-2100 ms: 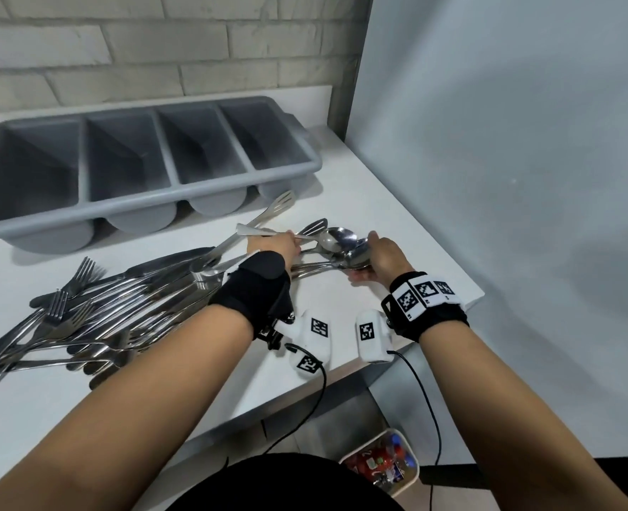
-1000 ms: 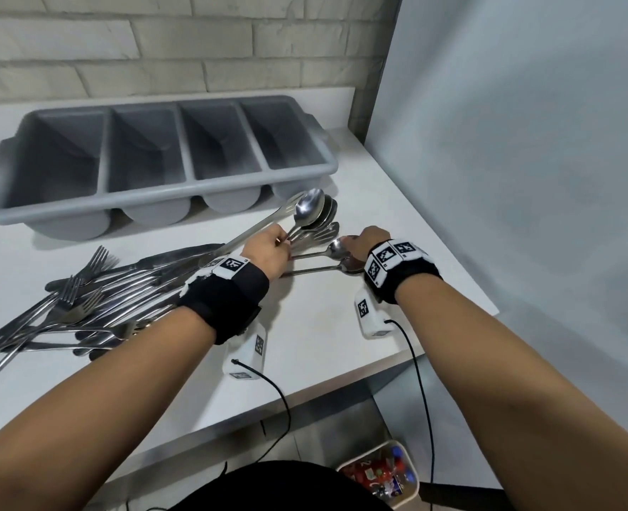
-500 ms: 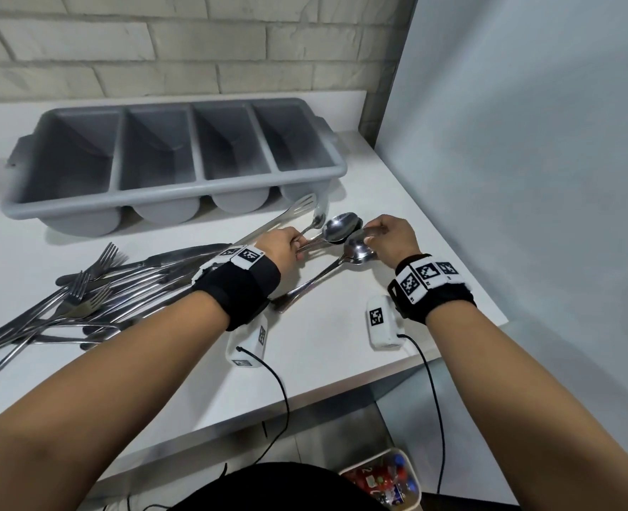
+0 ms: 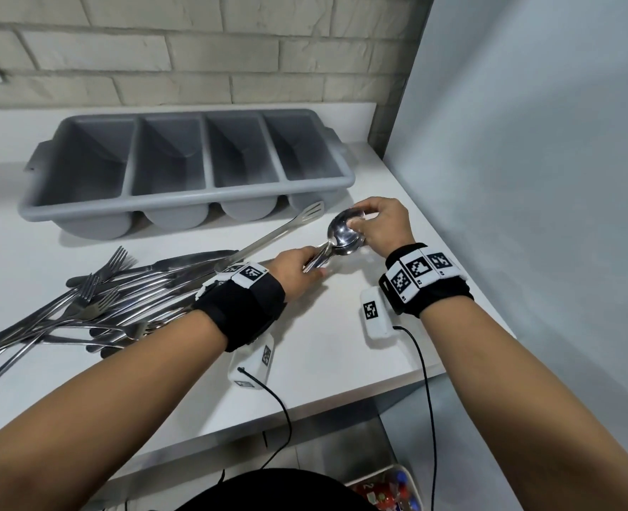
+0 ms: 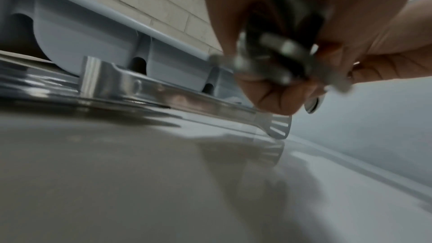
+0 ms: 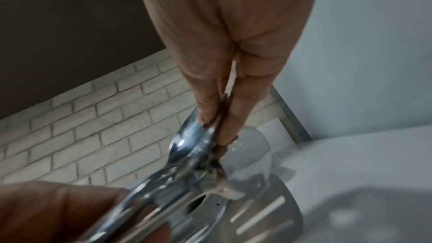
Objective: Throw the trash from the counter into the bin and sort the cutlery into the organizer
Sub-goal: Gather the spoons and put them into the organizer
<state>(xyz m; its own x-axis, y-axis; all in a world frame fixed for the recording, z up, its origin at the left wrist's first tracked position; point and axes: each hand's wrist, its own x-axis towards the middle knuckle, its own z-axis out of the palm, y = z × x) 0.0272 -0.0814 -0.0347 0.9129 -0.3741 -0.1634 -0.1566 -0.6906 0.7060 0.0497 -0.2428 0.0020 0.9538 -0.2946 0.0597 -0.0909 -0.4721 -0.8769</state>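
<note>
Spoons (image 4: 342,236) bunched, bowls toward far-right, left hand (image 4: 297,271) gripping handles, right hand (image 4: 382,225) pinching bowls

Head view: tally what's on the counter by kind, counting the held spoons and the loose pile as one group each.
Grey organizer: 1
Slotted utensil: 1
Held spoon bundle: 1
Fork-and-knife pile: 1
Total: 4

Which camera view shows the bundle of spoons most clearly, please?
The head view: the bundle of spoons shows whole, bowls to handles, between both hands. The right wrist view shows the bowls close but blurred; the left wrist view shows only blurred handle ends.
</note>
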